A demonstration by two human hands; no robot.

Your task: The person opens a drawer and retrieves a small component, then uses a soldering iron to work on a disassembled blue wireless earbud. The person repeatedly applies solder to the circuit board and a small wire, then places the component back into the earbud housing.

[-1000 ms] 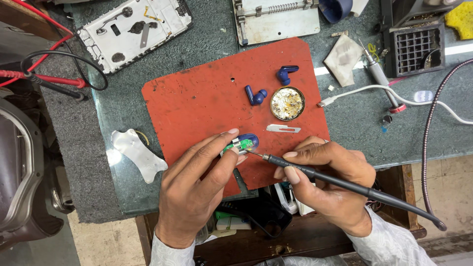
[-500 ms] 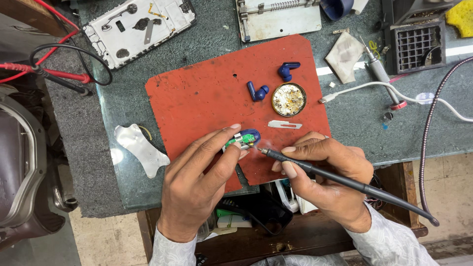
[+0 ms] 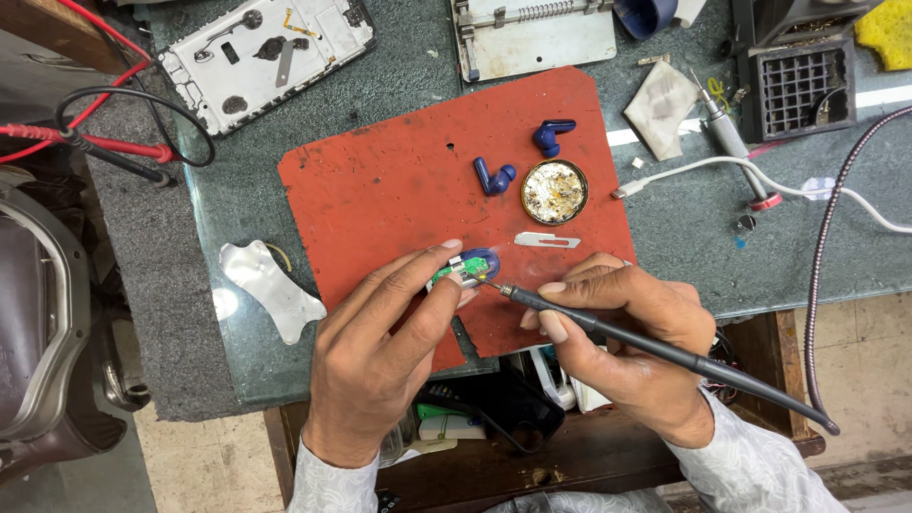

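My left hand (image 3: 380,351) pinches a small blue case with a green circuit board (image 3: 465,267) against the red mat (image 3: 380,190). My right hand (image 3: 627,342) grips a dark soldering iron (image 3: 655,344) like a pen, its tip touching the board. Two blue earbuds (image 3: 496,177) (image 3: 551,135) lie farther up the mat beside a round brass tin of flux (image 3: 555,191). A small metal blade (image 3: 547,240) rests just above my right hand.
A white phone frame (image 3: 266,52) lies at the top left near red and black probe leads (image 3: 95,142). A metal clamp plate (image 3: 532,33), a white cable (image 3: 712,171), a black grid stand (image 3: 793,90), a yellow sponge (image 3: 888,28) and a white plastic piece (image 3: 271,285) surround the mat.
The view has shifted slightly. The iron's tip has come onto the circuit board, and both hands stay in nearly the same place.
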